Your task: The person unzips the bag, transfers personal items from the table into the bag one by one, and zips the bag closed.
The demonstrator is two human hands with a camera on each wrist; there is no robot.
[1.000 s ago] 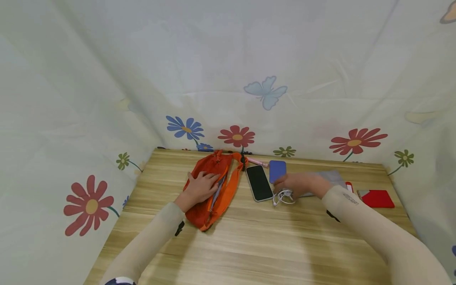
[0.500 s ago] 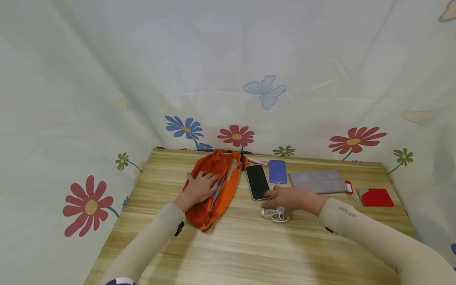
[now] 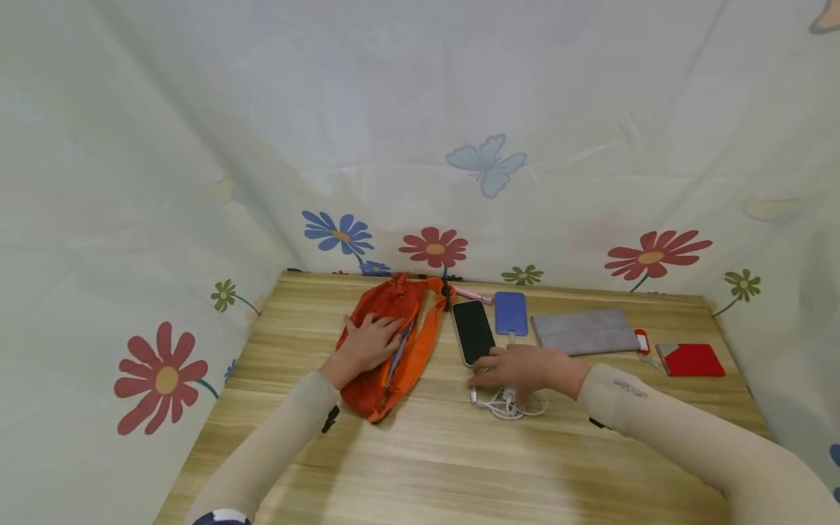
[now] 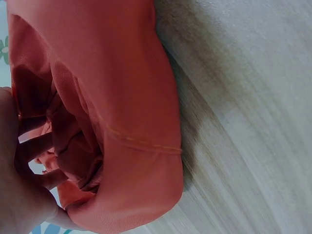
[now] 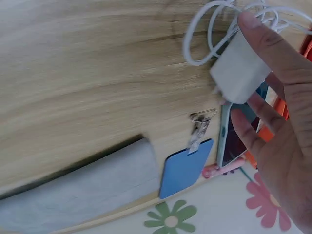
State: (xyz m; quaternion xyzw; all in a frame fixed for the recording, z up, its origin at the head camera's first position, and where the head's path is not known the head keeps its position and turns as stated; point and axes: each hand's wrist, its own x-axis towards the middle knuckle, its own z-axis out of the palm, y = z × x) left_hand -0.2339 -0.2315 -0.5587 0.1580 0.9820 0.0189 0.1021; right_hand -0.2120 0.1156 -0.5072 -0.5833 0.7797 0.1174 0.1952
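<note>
An orange zippered bag [image 3: 359,397] with a strap lies at the left of the table. My left hand [image 3: 369,345] rests on it with fingers spread; the left wrist view shows them across the bag's folded fabric [image 4: 131,107]. In the right wrist view, my right hand [image 5: 287,97] holds a white charger plug [image 5: 239,73] between thumb and fingers. The charger's white cable [image 5: 195,36] hangs in loose loops. Seen from the head, this hand [image 3: 528,367] is just in front of a dark-screened phone [image 3: 474,332], overlapping its lower edge.
Behind the right hand lie a blue card holder [image 3: 510,312] with a clip and a pink pen-like stick [image 3: 474,294]. Further right are a grey pouch [image 3: 587,332], a small red tag [image 3: 642,340] and a red flat case [image 3: 695,359]. A flowered curtain [image 3: 558,219] borders the table's back.
My right hand has carried the charger and cable left and toward me, uncovering the blue card holder and the grey pouch. The left hand has stayed on the bag.
</note>
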